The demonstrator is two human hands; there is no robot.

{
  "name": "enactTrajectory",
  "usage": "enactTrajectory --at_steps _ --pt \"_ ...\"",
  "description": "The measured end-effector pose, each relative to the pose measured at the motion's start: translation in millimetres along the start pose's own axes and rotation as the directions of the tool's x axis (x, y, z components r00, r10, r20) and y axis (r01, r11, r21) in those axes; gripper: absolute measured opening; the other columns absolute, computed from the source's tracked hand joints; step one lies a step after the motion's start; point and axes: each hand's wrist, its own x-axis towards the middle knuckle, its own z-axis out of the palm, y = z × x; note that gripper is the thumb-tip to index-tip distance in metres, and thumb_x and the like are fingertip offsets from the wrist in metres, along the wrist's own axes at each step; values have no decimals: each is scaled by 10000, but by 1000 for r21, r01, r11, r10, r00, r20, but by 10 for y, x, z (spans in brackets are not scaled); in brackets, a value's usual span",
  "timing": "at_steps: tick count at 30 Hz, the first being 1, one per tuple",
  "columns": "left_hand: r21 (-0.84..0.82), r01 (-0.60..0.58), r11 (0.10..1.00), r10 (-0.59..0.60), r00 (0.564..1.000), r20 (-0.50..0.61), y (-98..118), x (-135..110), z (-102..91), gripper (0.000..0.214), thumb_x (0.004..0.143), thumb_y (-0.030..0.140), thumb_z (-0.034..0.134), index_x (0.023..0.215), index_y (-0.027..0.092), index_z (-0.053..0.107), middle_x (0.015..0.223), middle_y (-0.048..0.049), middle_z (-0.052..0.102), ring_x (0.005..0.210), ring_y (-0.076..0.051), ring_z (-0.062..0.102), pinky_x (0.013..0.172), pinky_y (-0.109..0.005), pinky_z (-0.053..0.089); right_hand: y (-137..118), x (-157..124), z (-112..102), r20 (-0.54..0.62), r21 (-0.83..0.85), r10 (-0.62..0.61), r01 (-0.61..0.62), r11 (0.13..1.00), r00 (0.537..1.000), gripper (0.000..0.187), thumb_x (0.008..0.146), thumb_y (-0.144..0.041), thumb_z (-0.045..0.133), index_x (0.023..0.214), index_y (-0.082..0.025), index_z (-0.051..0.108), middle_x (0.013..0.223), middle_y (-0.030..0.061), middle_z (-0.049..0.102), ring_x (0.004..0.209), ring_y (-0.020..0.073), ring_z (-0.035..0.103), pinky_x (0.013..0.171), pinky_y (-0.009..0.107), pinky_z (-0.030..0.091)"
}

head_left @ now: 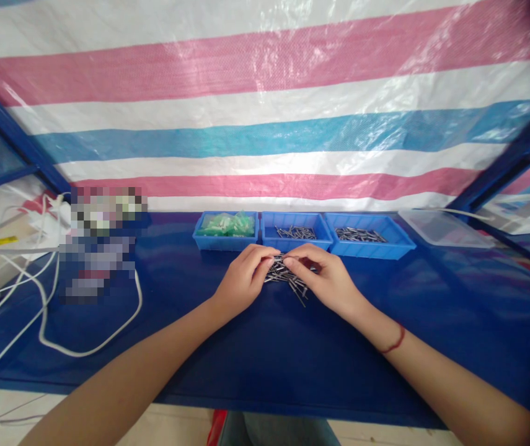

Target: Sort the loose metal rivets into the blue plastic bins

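A loose pile of thin metal pins [292,282], like nails or blind rivets, lies on the blue table under my hands. My left hand [246,272] is closed, thumb and index finger pinched at the left top of the pile on a thin metal pin [280,256]. From the other side my right hand [323,272] pinches at the same spot, its fingertips almost meeting the left ones. Just behind stand a blue bin [296,241] and a right-hand blue bin [371,248], both with similar pins inside. The left blue bin [225,244] contains small green plastic bags.
A clear plastic lid [446,228] lies at the back right of the blue table [265,365]. White cables [79,354] loop over the left side, near a blurred patch [97,248]. Behind the table hangs a striped plastic sheet [265,142], between blue frame posts.
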Motion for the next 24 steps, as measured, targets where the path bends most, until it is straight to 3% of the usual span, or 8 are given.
enactTrajectory --at_steps 5,10,24 --pt "-2 48 999 -47 994 103 13 -27 30 247 937 254 457 1157 172 535 993 -65 636 924 -163 600 848 -297 477 -12 -15 21 -19 82 23 -22 996 1000 196 841 -390 604 793 -206 648 825 47 657 741 177 597 657 323 486" --pt "-4 31 1000 -30 986 162 30 -5 9 209 944 265 434 990 176 618 996 -73 630 952 -174 597 863 -303 468 -51 -17 9 -26 61 5 -3 998 1000 209 834 -399 607 760 -206 637 779 37 644 710 170 583 627 312 471" --pt "57 3 998 -14 984 177 34 8 13 168 931 277 485 979 182 615 1016 -48 629 956 -158 597 841 -281 446 -85 -38 21 -2 79 9 -9 997 1000 143 844 -334 604 784 -205 607 766 26 596 694 157 549 624 301 451"
